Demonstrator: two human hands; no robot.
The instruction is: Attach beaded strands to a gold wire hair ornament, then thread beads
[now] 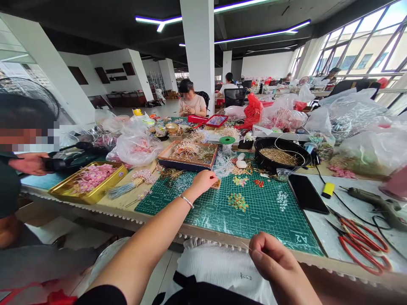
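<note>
My left hand (pixel 204 182), a bracelet at its wrist, reaches over the green cutting mat (pixel 203 216). Its fingers are pinched just above a small box of tiny golden-brown beads (pixel 216 184); whatever is between the fingertips is too small to make out. Close to the front edge, my right hand (pixel 270 260) is closed, thumb against forefinger, on a thin wire (pixel 244 245) that pokes out to the left. Small piles lie on the mat: orange-green beads (pixel 238 202), red beads (pixel 259 183) and clear beads (pixel 282 201).
A shallow box of beaded sprigs (pixel 162 163) and a black pan of golden pins (pixel 259 159) stand behind. To the right lie a phone (pixel 308 193), red-handled scissors (pixel 362 241) and a glue gun (pixel 375 203). A gold tray (pixel 98 192) holds pink flowers. Two co-workers sit nearby.
</note>
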